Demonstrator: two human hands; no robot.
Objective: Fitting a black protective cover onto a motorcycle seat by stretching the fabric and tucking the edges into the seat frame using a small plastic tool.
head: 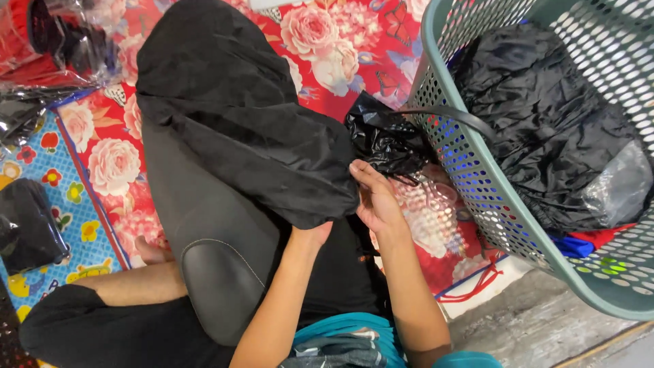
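black cloth cover [238, 116] judged soft, light, best gripped at hem | left hand [315, 235] hidden inside, grip untellable | right hand [376, 201] open, touching hem

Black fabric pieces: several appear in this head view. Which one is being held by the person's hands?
The large black cover draped over the dark grey seat: the left hand is tucked under its lower edge. The others lie in the green basket or apart on the mat.

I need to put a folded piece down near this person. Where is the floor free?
Free: the red floral mat beyond the black cover, and bare concrete below the green basket. Crowded: the lap, the basket's inside, and the plastic-wrapped packs at the far left.
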